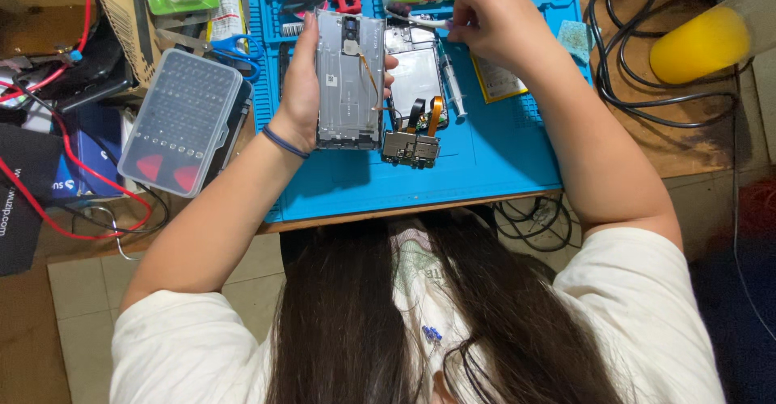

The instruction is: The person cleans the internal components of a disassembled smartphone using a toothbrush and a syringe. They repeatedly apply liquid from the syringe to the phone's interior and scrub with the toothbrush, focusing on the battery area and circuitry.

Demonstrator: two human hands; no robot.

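Clear bit case at my far left, my left hand with fingers clamped around the grey phone frame held upright over the blue mat, circuit board beside it, my right hand fingers pinched together on thin tweezers.

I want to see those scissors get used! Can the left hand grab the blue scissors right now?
Probably not yet. The left hand is full, gripping the grey phone frame. The blue scissors lie close beside it with nothing on top, so the path itself looks free.

Right hand hides tool tip, perhaps tweezers.
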